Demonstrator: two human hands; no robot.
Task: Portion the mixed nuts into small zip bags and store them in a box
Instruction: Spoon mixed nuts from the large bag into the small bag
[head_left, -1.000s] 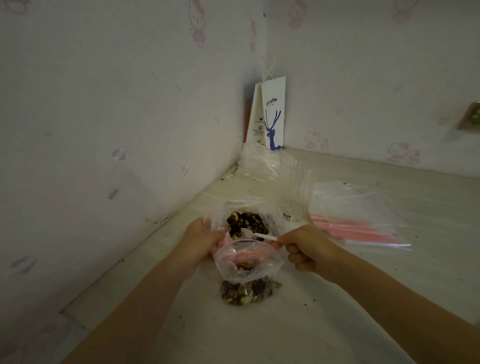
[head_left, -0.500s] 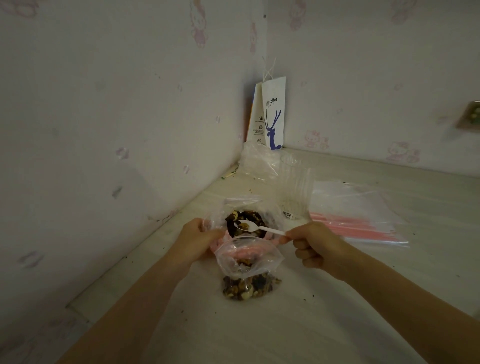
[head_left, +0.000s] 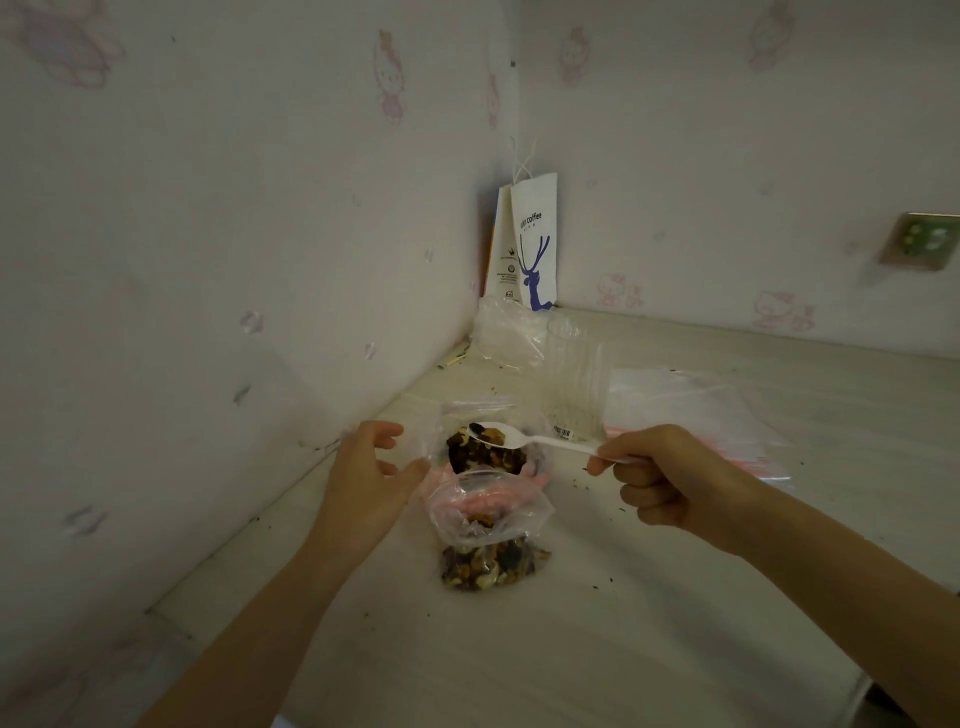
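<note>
- Your left hand is open, fingers loosely spread, just left of the zip bag.
- The zip bag stands open-mouthed on the table, with nuts in its bottom; the nut bag lies just behind it.
- Your right hand grips the spoon, whose loaded bowl is above the nut bag.

Two hands, one white spoon, two bags of nuts, one paper bag at twelve o'clock, one wall socket.
</note>
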